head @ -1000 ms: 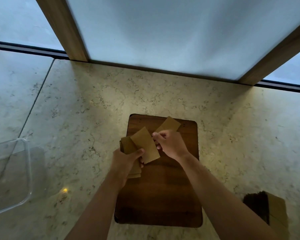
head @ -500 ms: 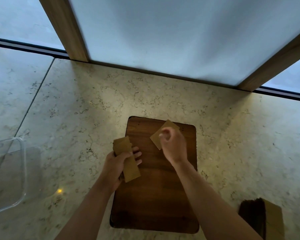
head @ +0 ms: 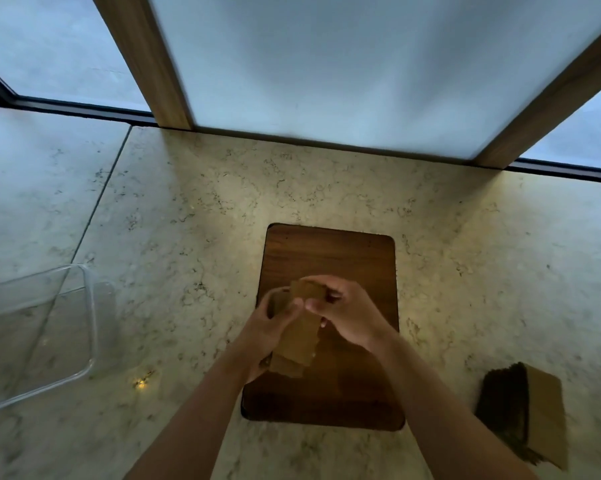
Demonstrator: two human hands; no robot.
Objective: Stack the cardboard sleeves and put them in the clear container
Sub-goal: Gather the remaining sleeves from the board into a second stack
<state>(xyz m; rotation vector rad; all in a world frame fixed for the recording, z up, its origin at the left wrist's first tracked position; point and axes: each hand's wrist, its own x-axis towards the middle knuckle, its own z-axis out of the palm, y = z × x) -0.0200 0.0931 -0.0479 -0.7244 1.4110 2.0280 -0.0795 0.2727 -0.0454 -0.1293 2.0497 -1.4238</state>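
A small stack of flat brown cardboard sleeves [head: 298, 337] is held over the dark wooden board [head: 330, 252]. My left hand [head: 266, 329] grips the stack from the left side. My right hand [head: 349, 315] pinches the top sleeve's upper end against the stack. The sleeves lie slightly askew, with lower edges stepping out. The clear container [head: 84, 327] stands at the left edge of the counter, and I see nothing in it.
A thick bundle of more cardboard sleeves [head: 525, 417] lies on the stone counter at the lower right. A frosted window panel with wooden posts [head: 146, 60] rises behind the counter. A seam in the stone runs past the container.
My right hand lifted the last loose sleeve from the board's far end and brought it onto the stack in my left hand. Both hands now meet over the board's middle.
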